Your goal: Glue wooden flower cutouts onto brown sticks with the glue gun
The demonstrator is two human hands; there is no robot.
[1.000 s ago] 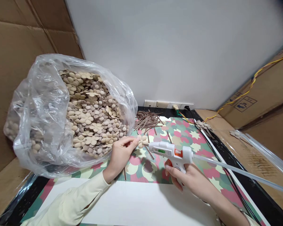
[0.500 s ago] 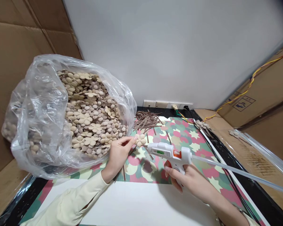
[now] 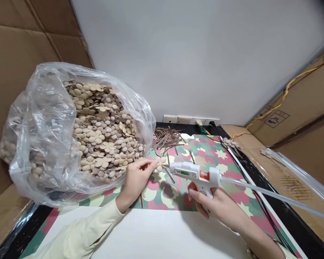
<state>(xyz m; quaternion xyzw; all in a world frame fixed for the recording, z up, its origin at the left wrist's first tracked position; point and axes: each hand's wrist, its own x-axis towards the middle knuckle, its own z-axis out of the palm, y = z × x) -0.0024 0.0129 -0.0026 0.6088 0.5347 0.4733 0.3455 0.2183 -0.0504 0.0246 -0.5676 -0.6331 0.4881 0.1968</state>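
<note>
Basically — big plastic bag (image 3: 47,108) at L, then glue gun (image 3: 189,170) gripped in my R hand (image 3: 223,204), long axis approx sideways, front end L. My L hand (image 3: 136,177) pinches a beige flower (image 3: 161,164) right by the nozzle (image 3: 167,166) — can't tell if touching.

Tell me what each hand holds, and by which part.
Left hand: a beige flower, pinched at its edge. Right hand: a white glue gun, by the handle.

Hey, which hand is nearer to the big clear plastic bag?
Left. The left hand is beside the plastic bag, pinching a flower; the right hand is farther off to its right, holding the glue gun.
</note>
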